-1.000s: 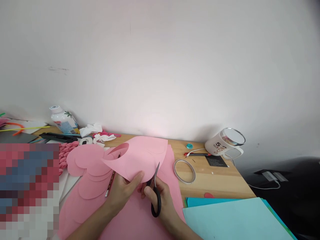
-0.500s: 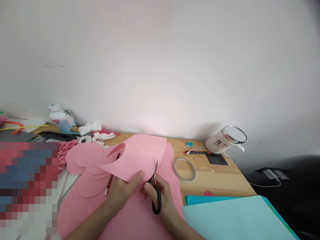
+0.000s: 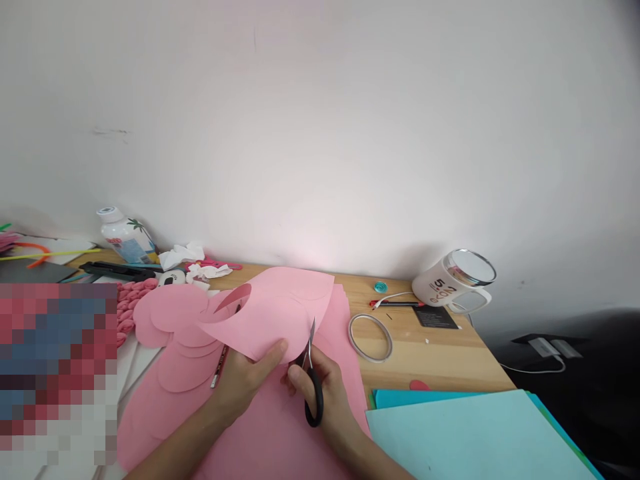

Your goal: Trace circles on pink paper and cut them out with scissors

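A curled sheet of pink paper (image 3: 270, 320) is pinched at its lower edge by my left hand (image 3: 245, 380), the thumb on top. My right hand (image 3: 325, 393) holds black-handled scissors (image 3: 314, 393), their blades pointing up at the right edge of that sheet. Pink cut rounds (image 3: 185, 370) lie to the left, overlapping one another. Beneath both hands is a stack of larger pink sheets (image 3: 280, 427). A pencil (image 3: 219, 368) rests on the pink paper beside my left hand, partly hidden by the curled sheet.
Right of the pink stack are a tape roll (image 3: 371, 339), a red and black pen (image 3: 400, 304), a white mug (image 3: 450, 280) and blue sheets (image 3: 470, 433). A white bottle (image 3: 127, 235), crumpled tissue (image 3: 181, 255) and a black cutter (image 3: 117, 271) lie at the back left.
Both hands, the sheet and the scissors hold nearly the same positions. The whole view has shifted very slightly.
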